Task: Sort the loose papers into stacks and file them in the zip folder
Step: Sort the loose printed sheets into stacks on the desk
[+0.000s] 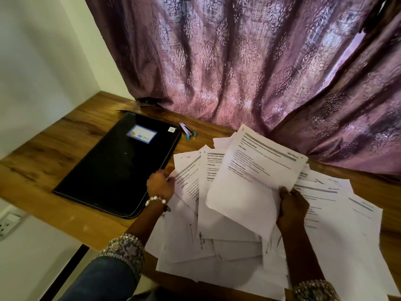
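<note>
A messy heap of loose white printed papers covers the right half of the wooden desk. My right hand grips the lower right edge of one printed sheet, which is lifted and tilted above the heap. My left hand pinches the left edge of a few fanned sheets at the heap's left side. The black zip folder lies flat and shut on the desk to the left, with a blue and white label on its cover.
A small stapler lies behind the folder near the curtain. A purple patterned curtain hangs along the desk's back edge. A white wall is on the left, and a wall socket sits below the desk's left front edge.
</note>
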